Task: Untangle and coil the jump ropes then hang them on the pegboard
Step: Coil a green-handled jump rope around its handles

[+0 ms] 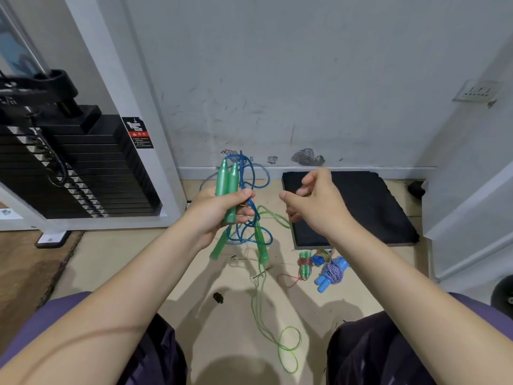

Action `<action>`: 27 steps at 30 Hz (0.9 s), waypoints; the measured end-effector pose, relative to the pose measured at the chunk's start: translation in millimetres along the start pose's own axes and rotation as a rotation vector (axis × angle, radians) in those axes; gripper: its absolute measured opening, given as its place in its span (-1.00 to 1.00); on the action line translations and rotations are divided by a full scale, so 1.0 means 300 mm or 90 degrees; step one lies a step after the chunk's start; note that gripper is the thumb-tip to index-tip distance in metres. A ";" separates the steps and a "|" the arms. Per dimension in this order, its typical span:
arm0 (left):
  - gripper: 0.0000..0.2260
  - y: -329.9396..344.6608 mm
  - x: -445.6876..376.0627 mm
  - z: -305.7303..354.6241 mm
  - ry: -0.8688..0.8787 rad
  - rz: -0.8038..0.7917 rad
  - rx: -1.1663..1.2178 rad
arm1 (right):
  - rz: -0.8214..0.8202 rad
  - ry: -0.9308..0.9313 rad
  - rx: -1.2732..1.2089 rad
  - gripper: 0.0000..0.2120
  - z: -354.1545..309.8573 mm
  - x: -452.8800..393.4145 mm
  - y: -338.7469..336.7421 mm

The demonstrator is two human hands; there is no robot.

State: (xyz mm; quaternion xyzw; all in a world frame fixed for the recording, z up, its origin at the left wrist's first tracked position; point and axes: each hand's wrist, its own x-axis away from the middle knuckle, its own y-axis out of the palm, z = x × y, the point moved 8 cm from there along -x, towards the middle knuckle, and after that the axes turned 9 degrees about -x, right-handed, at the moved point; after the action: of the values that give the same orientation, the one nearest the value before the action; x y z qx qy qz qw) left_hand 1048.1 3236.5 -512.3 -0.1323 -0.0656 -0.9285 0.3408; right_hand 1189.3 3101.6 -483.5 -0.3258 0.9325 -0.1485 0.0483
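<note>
My left hand [219, 209] grips two green jump-rope handles [226, 182] upright, together with loops of a blue rope [251, 176] that hang tangled above and below the fist. A green rope [266, 309] with another green handle [261, 245] dangles from the bundle down to the floor and ends in a loop. To the right, my right hand [313, 201] hovers with loosely curled fingers and holds nothing. On the floor lie three coiled ropes: one with green handles [304, 266], a small blue one [319, 258] and a blue-handled purple-and-white one [331, 270].
A black weight stack [83, 168] in a white frame stands at the left. A black mat [361, 207] lies on the floor by the grey wall [277, 79]. My knees in dark shorts fill the bottom corners. No pegboard is in view.
</note>
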 end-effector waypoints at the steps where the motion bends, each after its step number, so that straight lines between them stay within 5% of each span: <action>1: -0.89 -0.004 0.000 0.001 0.000 0.006 0.007 | 0.022 -0.046 0.059 -0.63 -0.015 0.002 -0.005; 4: -0.86 -0.004 0.004 0.006 -0.003 0.003 0.031 | -0.074 -0.118 0.120 -0.84 -0.044 0.036 0.062; 6: -0.90 0.000 0.007 0.010 -0.010 -0.006 0.066 | -0.146 -0.092 0.112 -0.78 -0.029 0.061 0.114; 9: -0.92 0.000 0.010 0.020 -0.020 -0.020 0.127 | -0.130 -0.049 0.092 -0.62 -0.003 0.061 0.122; 15: -0.90 -0.003 0.014 0.023 -0.022 -0.045 0.165 | -0.228 0.028 -0.006 -0.84 0.005 0.084 0.170; 27: -0.93 -0.052 0.009 0.019 0.040 0.063 0.036 | -0.304 0.098 -0.005 -0.87 0.024 0.102 0.166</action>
State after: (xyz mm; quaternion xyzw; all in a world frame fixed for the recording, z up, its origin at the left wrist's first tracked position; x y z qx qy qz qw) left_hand 1037.1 3248.0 -506.4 -0.0965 -0.0744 -0.9119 0.3918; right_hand 1137.0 3117.9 -505.4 -0.5247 0.8307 -0.1763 -0.0602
